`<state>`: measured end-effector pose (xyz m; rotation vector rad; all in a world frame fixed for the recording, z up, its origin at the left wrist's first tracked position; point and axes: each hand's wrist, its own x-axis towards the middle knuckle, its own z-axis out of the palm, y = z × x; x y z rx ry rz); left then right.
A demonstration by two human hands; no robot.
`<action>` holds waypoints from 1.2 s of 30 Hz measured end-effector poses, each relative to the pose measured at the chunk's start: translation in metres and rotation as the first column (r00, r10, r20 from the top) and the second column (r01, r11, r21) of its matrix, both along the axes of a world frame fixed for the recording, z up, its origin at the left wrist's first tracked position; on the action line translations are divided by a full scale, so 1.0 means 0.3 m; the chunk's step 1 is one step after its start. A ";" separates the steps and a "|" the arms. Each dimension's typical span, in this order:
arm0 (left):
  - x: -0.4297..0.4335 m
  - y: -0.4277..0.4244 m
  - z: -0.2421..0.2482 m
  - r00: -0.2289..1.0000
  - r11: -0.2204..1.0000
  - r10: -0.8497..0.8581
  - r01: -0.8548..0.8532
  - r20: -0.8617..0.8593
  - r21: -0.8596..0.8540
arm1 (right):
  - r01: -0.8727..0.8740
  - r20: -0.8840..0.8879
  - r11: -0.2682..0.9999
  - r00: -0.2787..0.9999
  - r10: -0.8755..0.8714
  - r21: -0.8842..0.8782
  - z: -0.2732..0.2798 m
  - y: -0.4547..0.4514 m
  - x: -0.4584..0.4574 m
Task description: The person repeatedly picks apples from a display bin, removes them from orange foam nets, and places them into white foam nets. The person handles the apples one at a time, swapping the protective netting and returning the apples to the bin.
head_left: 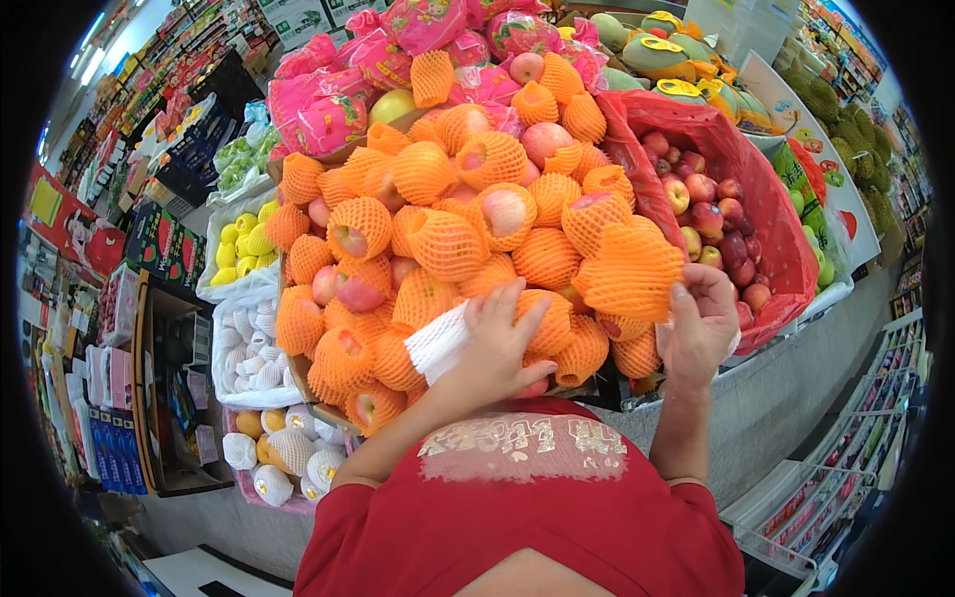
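Note:
Between the thumb and fingers of my right hand (701, 321) is the edge of an orange foam net sleeve (630, 272), which looks flattened and stretches left over the fruit heap. My left hand (496, 339) lies on the front of the heap with its fingers apart, touching a netted apple (548, 321). A white foam net (436, 343) sticks out beside that hand, partly hidden behind it. Around both hands are piled many pink-red apples (503, 213), most in orange foam nets, a few bare. What lies under my left palm is hidden.
Right of the heap, a red-lined crate (791, 291) holds dark red apples (705, 205). Pink-wrapped fruit (328, 112) and netted melons (656, 56) stand behind. Left are crates of yellow-netted fruit (246, 242), white-netted fruit (254, 343) and pears (287, 448). A wire rack (843, 448) stands lower right.

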<state>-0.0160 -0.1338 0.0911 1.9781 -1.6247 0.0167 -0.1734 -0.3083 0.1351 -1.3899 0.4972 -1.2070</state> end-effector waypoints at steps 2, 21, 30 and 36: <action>0.001 0.007 0.045 0.989 0.992 -0.042 0.025 -0.142 -0.120 | -0.069 0.035 0.996 0.997 0.067 0.061 -0.015 0.007 0.016; 0.075 0.017 0.070 0.909 0.873 0.273 -0.372 -0.315 -0.315 | -0.492 -0.916 0.796 0.356 -0.187 -0.353 -0.059 -0.545 0.736; 0.062 0.048 0.090 0.904 0.862 0.248 -0.370 -0.348 -0.347 | -0.348 -0.852 0.926 0.520 0.059 -0.148 -0.081 -0.666 0.736; 0.057 0.029 0.111 0.895 0.884 0.143 -0.308 -0.423 -0.351 | -0.429 -0.557 0.889 0.783 0.277 -0.160 0.186 -0.536 0.563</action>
